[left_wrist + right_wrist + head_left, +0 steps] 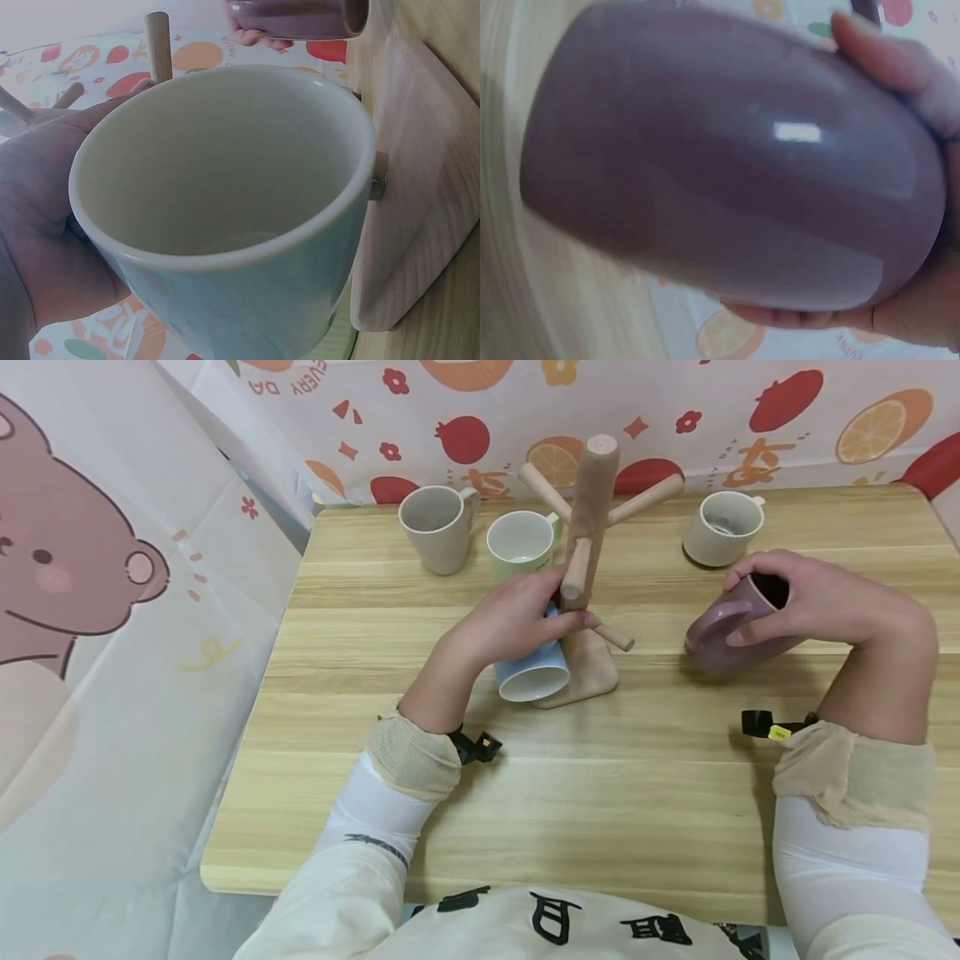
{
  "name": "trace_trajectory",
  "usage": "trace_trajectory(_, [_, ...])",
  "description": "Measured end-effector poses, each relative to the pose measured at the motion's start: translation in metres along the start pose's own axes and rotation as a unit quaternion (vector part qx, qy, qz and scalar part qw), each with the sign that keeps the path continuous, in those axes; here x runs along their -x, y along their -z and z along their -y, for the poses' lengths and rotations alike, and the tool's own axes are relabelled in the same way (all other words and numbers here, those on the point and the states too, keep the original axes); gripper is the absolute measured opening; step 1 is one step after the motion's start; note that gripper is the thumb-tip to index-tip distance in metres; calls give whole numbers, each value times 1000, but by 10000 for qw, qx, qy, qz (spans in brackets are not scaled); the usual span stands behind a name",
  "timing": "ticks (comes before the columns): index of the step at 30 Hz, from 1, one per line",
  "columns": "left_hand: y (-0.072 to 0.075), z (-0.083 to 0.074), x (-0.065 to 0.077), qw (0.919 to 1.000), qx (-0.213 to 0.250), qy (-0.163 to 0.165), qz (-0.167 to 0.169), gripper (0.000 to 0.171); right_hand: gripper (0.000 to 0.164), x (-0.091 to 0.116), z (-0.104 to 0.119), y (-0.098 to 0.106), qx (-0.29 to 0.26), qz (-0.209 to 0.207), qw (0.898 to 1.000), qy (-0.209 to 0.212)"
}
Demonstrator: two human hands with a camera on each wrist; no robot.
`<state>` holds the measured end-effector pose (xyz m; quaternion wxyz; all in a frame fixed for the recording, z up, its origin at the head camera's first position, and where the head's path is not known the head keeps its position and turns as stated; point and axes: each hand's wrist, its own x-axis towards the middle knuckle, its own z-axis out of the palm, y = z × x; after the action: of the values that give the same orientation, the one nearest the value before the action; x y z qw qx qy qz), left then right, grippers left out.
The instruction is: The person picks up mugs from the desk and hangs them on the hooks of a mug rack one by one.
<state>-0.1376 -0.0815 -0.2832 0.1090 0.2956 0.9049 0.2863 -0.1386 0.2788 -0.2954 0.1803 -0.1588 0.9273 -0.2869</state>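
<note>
The left hand hides much of the blue mug it grips, covering its handle, so whether that handle sits on a peg cannot be told; the mug tilts beside the wooden rack, its mouth towards the person. The lower part of the green mug disappears behind the same hand. The right hand curls thumb and fingers round the purple mug, partly covering its dark opening; this mug leans at the right of the rack, and its contact with the bench is unclear. The left wrist view cuts it off at the top. Five mugs are visible, counting a beige one and a ribbed one standing upright, plus one rack with four pegs showing.
</note>
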Motion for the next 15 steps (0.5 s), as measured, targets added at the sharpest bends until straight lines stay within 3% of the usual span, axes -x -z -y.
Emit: trace_trajectory(15, [0, 1, -2, 9999, -72, 89, 96, 35, 57, 13, 60, -10, -108, 103, 9978, 647])
